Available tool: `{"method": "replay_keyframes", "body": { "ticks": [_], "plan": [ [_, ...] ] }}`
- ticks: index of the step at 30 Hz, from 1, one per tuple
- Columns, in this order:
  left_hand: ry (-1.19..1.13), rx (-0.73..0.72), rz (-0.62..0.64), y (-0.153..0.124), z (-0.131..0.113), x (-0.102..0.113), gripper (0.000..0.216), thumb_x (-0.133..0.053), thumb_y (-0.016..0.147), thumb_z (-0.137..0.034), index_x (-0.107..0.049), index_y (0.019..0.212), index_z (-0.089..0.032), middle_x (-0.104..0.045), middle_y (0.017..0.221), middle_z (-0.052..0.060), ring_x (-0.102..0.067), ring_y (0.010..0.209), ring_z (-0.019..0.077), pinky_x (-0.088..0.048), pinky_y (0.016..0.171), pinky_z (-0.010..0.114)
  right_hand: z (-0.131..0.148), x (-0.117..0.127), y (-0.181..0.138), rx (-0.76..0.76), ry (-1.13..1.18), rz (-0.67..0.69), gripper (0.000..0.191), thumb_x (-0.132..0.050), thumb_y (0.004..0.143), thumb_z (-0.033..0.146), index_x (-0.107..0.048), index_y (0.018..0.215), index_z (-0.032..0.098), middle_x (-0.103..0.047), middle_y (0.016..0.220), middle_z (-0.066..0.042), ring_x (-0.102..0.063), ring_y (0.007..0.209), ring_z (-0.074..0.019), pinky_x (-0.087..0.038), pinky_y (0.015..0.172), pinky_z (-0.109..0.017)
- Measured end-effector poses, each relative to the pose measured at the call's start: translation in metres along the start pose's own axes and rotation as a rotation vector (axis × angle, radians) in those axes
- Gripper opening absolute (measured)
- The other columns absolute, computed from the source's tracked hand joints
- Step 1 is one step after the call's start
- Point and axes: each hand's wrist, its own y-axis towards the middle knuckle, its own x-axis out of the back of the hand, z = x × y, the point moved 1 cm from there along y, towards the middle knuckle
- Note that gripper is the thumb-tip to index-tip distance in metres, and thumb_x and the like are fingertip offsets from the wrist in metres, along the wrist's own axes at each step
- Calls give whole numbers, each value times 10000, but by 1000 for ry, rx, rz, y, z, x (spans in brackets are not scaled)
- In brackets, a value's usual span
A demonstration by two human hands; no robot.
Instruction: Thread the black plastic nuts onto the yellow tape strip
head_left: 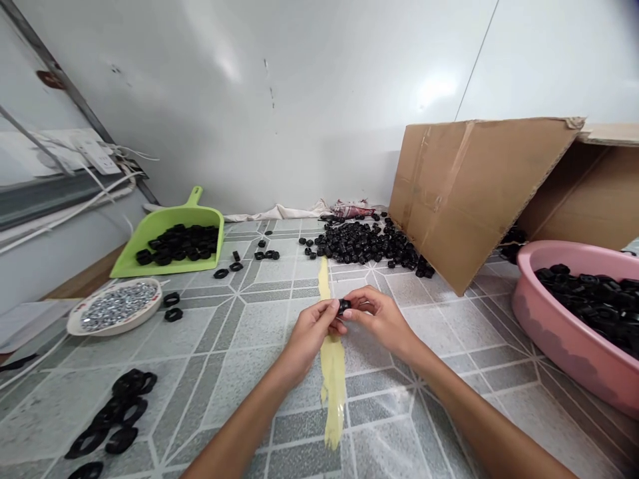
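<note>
Between my two hands, over the middle of the tabletop, is a small black ring-like part [344, 306]. My left hand [318, 326] pinches it from the left with thumb and fingers. From the right, the fingers of my right hand [378, 318] are closed on the same part. Fingertips cover much of it, so its exact shape is hidden. A strip of yellow tape [333, 392] runs along the table beneath my hands. Beyond them lies a heap of small black parts [362, 241].
At the left stand a green dustpan [167, 216] with black rings and a white dish [152, 316] of small metal pieces. Large black rings [122, 409] lie front left. A cardboard box [459, 186] leans at the right behind a pink basin [549, 326] of black parts.
</note>
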Motion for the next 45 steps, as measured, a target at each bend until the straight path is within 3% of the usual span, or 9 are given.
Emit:
{"method": "replay_keyframes", "body": {
  "ticks": [5, 9, 15, 21, 26, 31, 36, 40, 45],
  "plan": [
    [48, -7, -5, 1, -1, 0, 457, -583, 882, -565, -696, 925, -125, -585, 649, 13, -532, 607, 132, -408, 618, 236, -1, 2, 1, -11, 1, 47, 225, -760, 764, 320, -673, 932, 197, -676, 900, -26, -635, 864, -191, -505, 828, -347],
    [101, -31, 11, -2, -5, 0, 429, -591, 886, -544, -693, 956, -134, -593, 653, 12, -536, 624, 137, -409, 631, 242, 0, 2, -2, -58, -144, -2, 249, -704, 828, 433, -664, 823, 187, -677, 766, -14, -602, 711, -172, -461, 675, -295],
    [151, -30, 31, -4, -5, -4, 423, -589, 883, -541, -671, 1025, -151, -610, 677, 13, -565, 649, 159, -440, 666, 268, -3, 7, -4, -151, -333, -89, 618, -432, 943, 628, -566, 529, 189, -514, 501, -1, -494, 513, -155, -338, 540, -286],
    [127, -38, -34, -4, -4, -6, 410, -581, 883, -544, -650, 985, -153, -631, 725, 18, -570, 654, 147, -449, 661, 258, 0, 17, 5, -114, -114, 96, 372, -716, 793, 529, -668, 972, 206, -589, 691, 23, -539, 643, -157, -392, 598, -262],
    [160, -41, 6, -4, -4, -6, 407, -577, 888, -539, -646, 979, -148, -615, 668, 10, -565, 645, 149, -443, 656, 254, -4, 18, 6, -191, -257, 78, 503, -500, 922, 582, -658, 670, 177, -507, 549, 17, -466, 529, -132, -353, 555, -271],
    [148, -43, -14, -1, 1, -4, 410, -563, 893, -550, -648, 944, -152, -615, 676, 11, -563, 640, 147, -438, 645, 256, -3, 19, 6, -179, -108, 152, 340, -677, 822, 533, -650, 940, 215, -509, 609, 55, -450, 527, -122, -337, 504, -241],
    [172, -54, 19, 0, 1, -5, 425, -565, 890, -555, -655, 976, -148, -615, 670, 11, -562, 644, 148, -434, 656, 257, -1, 16, 4, -214, -174, 90, 421, -521, 923, 519, -626, 694, 182, -443, 533, 38, -405, 495, -114, -309, 483, -245],
    [180, -46, 3, -2, -1, -5, 430, -553, 897, -557, -651, 974, -145, -608, 658, 6, -561, 642, 148, -433, 657, 255, -2, 15, 5, -221, -93, 161, 288, -675, 833, 476, -625, 903, 201, -535, 634, 46, -453, 542, -114, -346, 495, -228],
    [195, -29, 22, -2, -1, -4, 433, -535, 907, -558, -641, 988, -146, -600, 663, 3, -554, 653, 149, -431, 666, 258, -4, 18, 5, -290, -149, 117, 435, -484, 934, 527, -609, 719, 170, -408, 489, 56, -386, 454, -100, -311, 474, -239]
  ]
}}
